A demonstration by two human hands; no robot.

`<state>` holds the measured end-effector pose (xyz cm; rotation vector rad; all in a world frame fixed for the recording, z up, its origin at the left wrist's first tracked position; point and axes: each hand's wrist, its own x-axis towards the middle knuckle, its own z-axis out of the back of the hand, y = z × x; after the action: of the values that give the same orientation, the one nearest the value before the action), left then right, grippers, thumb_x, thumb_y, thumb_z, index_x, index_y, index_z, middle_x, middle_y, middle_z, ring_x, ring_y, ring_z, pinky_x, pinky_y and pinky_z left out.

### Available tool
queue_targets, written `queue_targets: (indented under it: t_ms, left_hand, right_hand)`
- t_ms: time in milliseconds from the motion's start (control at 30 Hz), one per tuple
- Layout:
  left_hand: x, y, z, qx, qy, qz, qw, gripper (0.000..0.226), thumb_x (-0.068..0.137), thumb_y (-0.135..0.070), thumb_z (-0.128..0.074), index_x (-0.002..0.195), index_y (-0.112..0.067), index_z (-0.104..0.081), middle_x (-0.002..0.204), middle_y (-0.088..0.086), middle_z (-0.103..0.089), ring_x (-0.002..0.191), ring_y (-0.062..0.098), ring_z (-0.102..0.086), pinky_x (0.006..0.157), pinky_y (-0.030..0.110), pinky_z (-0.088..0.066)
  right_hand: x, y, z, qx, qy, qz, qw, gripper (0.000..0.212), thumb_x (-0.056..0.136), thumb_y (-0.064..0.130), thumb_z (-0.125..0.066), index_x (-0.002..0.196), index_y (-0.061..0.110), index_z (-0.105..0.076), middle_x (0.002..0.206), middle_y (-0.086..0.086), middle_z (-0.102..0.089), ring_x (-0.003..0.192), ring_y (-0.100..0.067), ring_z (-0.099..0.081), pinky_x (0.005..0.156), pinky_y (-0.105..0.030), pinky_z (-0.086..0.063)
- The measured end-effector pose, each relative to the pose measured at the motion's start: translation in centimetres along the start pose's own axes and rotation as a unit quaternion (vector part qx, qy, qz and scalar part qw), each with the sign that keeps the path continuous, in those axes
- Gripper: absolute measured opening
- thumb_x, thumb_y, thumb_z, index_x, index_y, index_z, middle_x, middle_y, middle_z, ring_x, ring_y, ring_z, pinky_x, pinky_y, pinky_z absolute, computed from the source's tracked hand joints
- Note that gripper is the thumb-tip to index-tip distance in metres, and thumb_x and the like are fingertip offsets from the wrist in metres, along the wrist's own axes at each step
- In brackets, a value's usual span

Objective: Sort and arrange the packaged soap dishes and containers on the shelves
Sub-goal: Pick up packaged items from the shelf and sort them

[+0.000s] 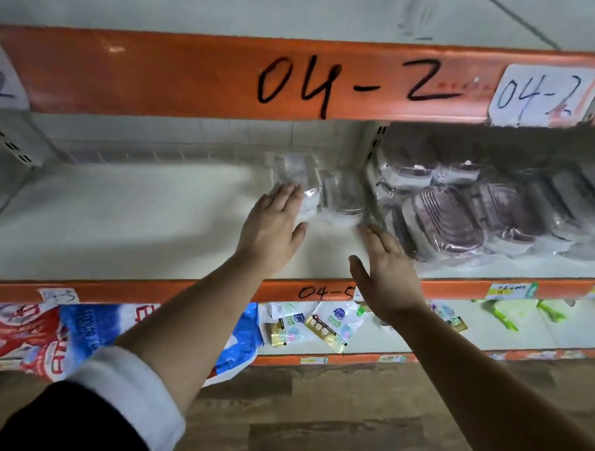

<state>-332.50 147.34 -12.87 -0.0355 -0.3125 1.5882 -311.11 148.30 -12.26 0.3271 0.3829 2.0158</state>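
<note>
Lying at the back of the shelf (119, 217), two clear packs (343, 196) are just left of the purple dishes (446, 221). Your left hand (272, 224) touches them with straight fingers. Your right hand (386, 273) is flat beside the dishes and holds nothing.

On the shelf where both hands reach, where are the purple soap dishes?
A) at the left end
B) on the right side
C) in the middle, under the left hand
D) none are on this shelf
B: the bagged purple soap dishes are piled on the right part of the shelf, past the right hand; the left hand touches clear packs in the middle.
</note>
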Motion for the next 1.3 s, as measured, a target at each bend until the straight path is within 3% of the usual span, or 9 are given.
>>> queue_targets:
  t_ms: [100, 200, 300, 367, 600, 800, 900, 1067, 1300]
  left_hand:
    - [3.0, 0.5, -1.5, 0.014, 0.001, 0.014, 1.0, 0.071, 0.1, -0.043, -0.041, 0.155, -0.015, -0.008, 0.163, 0.003, -0.007, 0.15, 0.022, -0.004, 0.121, 0.038, -0.012]
    - [4.2, 1.0, -2.9, 0.018, 0.01, 0.046, 0.999, 0.068, 0.095, -0.053, -0.045, 0.153, -0.023, -0.024, 0.164, 0.001, -0.005, 0.15, 0.03, -0.003, 0.118, 0.045, -0.018]
    - [3.9, 1.3, -3.5, -0.017, -0.032, 0.071, 0.997, 0.056, 0.086, -0.057, -0.06, 0.13, -0.023, -0.051, 0.161, 0.007, -0.014, 0.141, 0.04, -0.028, 0.103, 0.048, -0.041]
    - [3.7, 1.2, -3.8, -0.036, -0.068, 0.074, 0.994, 0.051, 0.081, -0.056, -0.066, 0.115, -0.019, -0.054, 0.156, 0.01, -0.025, 0.124, 0.036, -0.049, 0.086, 0.044, -0.052]
    - [5.5, 0.4, -4.0, -0.054, -0.125, 0.107, 0.985, 0.05, 0.084, -0.049, -0.067, 0.111, -0.01, -0.051, 0.124, 0.008, -0.052, 0.106, 0.03, -0.055, 0.077, 0.037, -0.047]
    - [4.3, 1.0, -4.2, -0.072, -0.107, 0.073, 0.989, 0.056, 0.09, -0.04, -0.061, 0.138, -0.013, -0.051, 0.135, 0.013, -0.045, 0.114, 0.037, -0.045, 0.096, 0.042, -0.045]
    - [2.5, 1.3, -3.5, -0.086, -0.14, 0.076, 0.983, 0.051, 0.082, -0.035, -0.071, 0.125, -0.009, -0.063, 0.127, 0.018, -0.051, 0.107, 0.041, -0.049, 0.093, 0.045, -0.046]
    - [-1.5, 2.5, -2.3, -0.083, -0.162, 0.083, 0.98, 0.046, 0.07, -0.028, -0.078, 0.109, -0.006, -0.068, 0.118, 0.02, -0.056, 0.099, 0.042, -0.052, 0.088, 0.043, -0.047]
    - [-7.0, 2.4, 0.8, -0.084, -0.165, 0.077, 0.98, 0.049, 0.072, -0.04, -0.057, 0.106, -0.007, -0.069, 0.117, 0.018, -0.058, 0.096, 0.04, -0.054, 0.086, 0.04, -0.046]
  right_hand:
    - [2.6, -0.1, -1.6, 0.007, 0.004, 0.002, 1.0, 0.056, 0.097, 0.024, -0.051, 0.148, 0.007, -0.034, 0.152, -0.014, -0.035, 0.139, -0.03, -0.033, 0.111, -0.038, -0.031]
    - [4.9, -0.1, -3.0, 0.008, 0.011, 0.004, 1.0, 0.055, 0.097, 0.02, -0.05, 0.147, 0.004, -0.034, 0.153, -0.017, -0.032, 0.144, -0.03, -0.025, 0.115, -0.038, -0.026]
    - [7.0, -0.2, -3.8, -0.01, 0.009, 0.013, 1.0, 0.057, 0.095, 0.016, -0.049, 0.148, 0.002, -0.032, 0.156, -0.017, -0.028, 0.147, -0.029, -0.018, 0.12, -0.035, -0.017]
    - [8.2, -0.4, -4.3, -0.022, 0.013, 0.013, 1.0, 0.059, 0.096, 0.017, -0.047, 0.15, 0.002, -0.028, 0.159, -0.015, -0.02, 0.149, -0.028, -0.01, 0.121, -0.035, -0.011]
    - [10.5, -1.0, -5.5, -0.076, 0.089, -0.036, 0.992, 0.064, 0.102, 0.03, -0.036, 0.155, 0.008, -0.006, 0.164, -0.008, 0.0, 0.15, -0.027, 0.011, 0.12, -0.04, -0.011]
    - [9.2, -0.8, -5.7, -0.065, 0.012, -0.056, 0.996, 0.048, 0.098, 0.027, -0.043, 0.14, 0.006, -0.042, 0.145, -0.011, -0.037, 0.139, -0.034, -0.025, 0.109, -0.043, -0.033]
    - [7.5, -0.1, -5.9, -0.094, -0.019, -0.085, 0.992, 0.042, 0.094, 0.039, -0.049, 0.126, 0.01, -0.052, 0.132, -0.009, -0.044, 0.125, -0.037, -0.036, 0.096, -0.047, -0.039]
    - [5.0, 0.7, -6.5, -0.133, -0.027, -0.099, 0.986, 0.046, 0.09, 0.046, -0.056, 0.121, 0.012, -0.049, 0.124, -0.014, -0.046, 0.113, -0.043, -0.047, 0.093, -0.049, -0.037]
    - [1.0, 2.4, -4.6, -0.094, -0.089, -0.089, 0.988, 0.042, 0.084, 0.04, -0.066, 0.112, 0.012, -0.054, 0.114, -0.015, -0.05, 0.099, -0.038, -0.046, 0.083, -0.047, -0.038]
